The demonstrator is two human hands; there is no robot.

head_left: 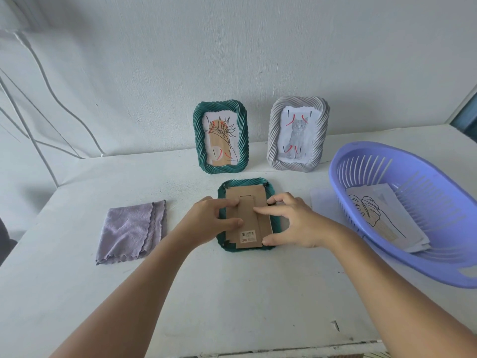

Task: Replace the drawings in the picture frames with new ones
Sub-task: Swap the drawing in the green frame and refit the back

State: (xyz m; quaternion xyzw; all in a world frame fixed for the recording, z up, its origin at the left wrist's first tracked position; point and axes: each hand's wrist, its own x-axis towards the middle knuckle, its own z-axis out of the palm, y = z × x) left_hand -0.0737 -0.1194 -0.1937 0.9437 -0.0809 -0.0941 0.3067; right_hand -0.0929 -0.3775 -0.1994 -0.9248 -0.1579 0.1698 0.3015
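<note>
**Both hands on the face-down frame**

Left hand (215, 219) lay across the left half of the cardboard backing (247, 218), its fingers straight and pressing flat, as far as I could see from my seat. My right hand (289, 223) sat at three o'clock of the same backing, fingers spread, forefinger stretched onto the folded stand strip, thumb at the lower right corner and the other fingertips arched over the right rim. Neither hand pinched anything.

That face-down green frame (224, 250) lay flat on the white table (232, 293), a barcode label near its lower edge. At twelve o'clock from it two frames stood upright against the wall: a green frame with a flower drawing (220, 138) and, beside it, a grey frame with a cat drawing (299, 135). At nine o'clock lay a folded lilac cloth (131, 232). At three o'clock a lilac plastic basket (387, 156) held a leaf drawing (371, 210) on loose sheets.
</note>
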